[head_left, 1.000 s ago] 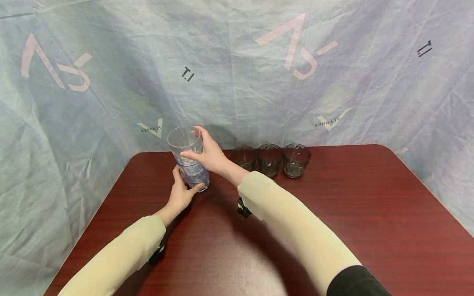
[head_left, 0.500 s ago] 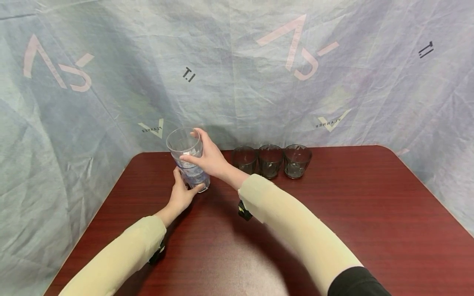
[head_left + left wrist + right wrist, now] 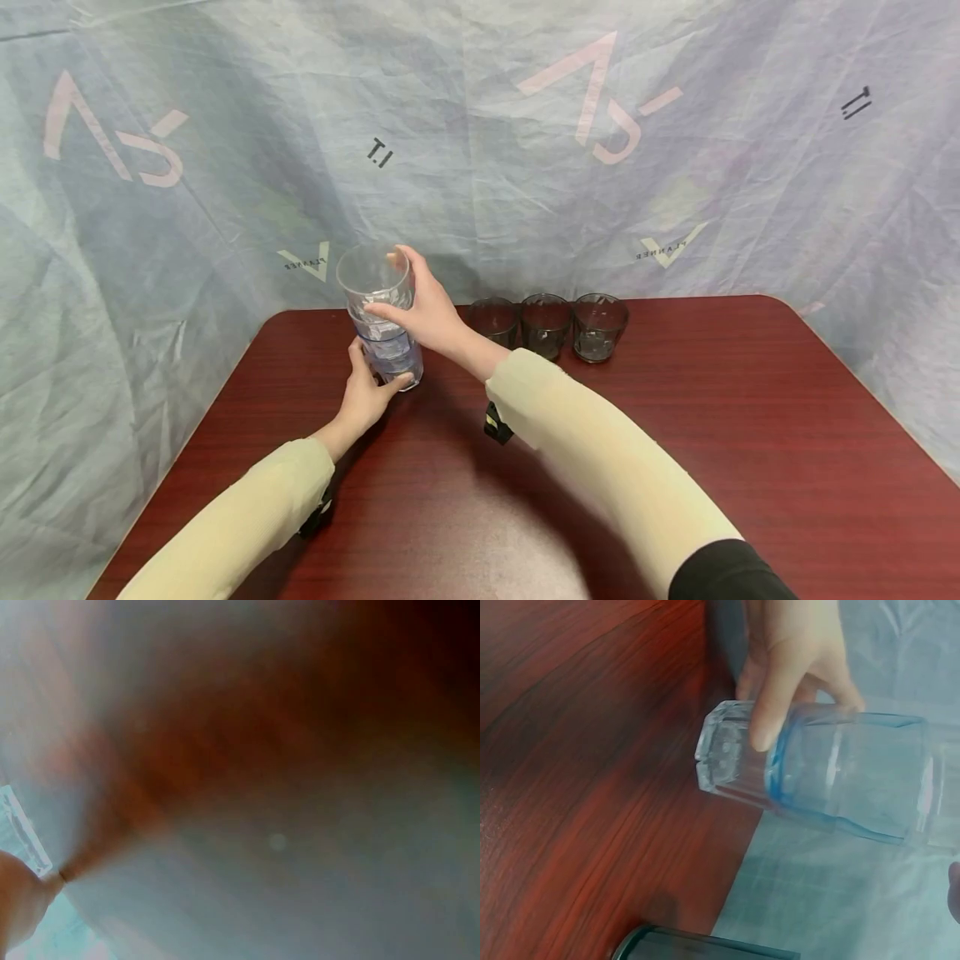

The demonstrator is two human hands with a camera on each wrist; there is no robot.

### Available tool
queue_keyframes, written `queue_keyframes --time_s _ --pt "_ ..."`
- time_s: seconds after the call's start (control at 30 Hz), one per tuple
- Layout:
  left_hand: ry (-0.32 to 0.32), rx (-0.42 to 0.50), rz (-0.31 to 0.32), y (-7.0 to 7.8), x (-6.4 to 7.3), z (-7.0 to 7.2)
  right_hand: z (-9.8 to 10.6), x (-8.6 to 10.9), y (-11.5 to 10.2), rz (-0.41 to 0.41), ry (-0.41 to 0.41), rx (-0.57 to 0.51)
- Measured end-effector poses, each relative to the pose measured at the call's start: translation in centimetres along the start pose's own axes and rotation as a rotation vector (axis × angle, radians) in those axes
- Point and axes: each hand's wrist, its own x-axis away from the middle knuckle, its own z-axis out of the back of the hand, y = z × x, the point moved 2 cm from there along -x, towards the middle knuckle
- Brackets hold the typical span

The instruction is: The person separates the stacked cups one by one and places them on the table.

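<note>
Head view: a stack of nested glasses (image 3: 395,357), clear at the mouth and blue-tinted lower down, was found at nine o'clock from frame centre, its mouth leaning toward eleven. Whether its base touched the desk (image 3: 750,400) could not be told. The left-hand grip (image 3: 365,398), at seven o'clock from the stack, was closed about the base, thumb on the near side. The right-hand grip (image 3: 431,315), at two o'clock, clasped the upper part between thumb and fingers. Three dark glasses (image 3: 545,323) stood in a row at three o'clock from the stack, the nearest partly covered by the right wrist. A printed cloth (image 3: 480,150) hung behind the desk.

Left wrist view: mostly blurred. Part of a digit (image 3: 19,900) showed at eight o'clock, just beside a pale strip; the grip could not be judged from it.

Right wrist view: the stack lay across the frame, base toward nine o'clock, mouth toward three. The left-hand grip came from twelve, thumb against the glass near the base. One dark glass showed at seven.
</note>
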Motion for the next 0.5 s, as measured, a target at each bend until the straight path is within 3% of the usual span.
queue_keyframes --time_s 0.23,0.5 --pt "0.014 0.012 -0.026 -0.2 0.0 0.0 1.4 0.2 -1.2 0.036 0.068 -0.161" --pt "0.031 0.039 -0.058 -0.3 -0.1 -0.1 3.7 1.1 -2.4 0.075 0.109 -0.259"
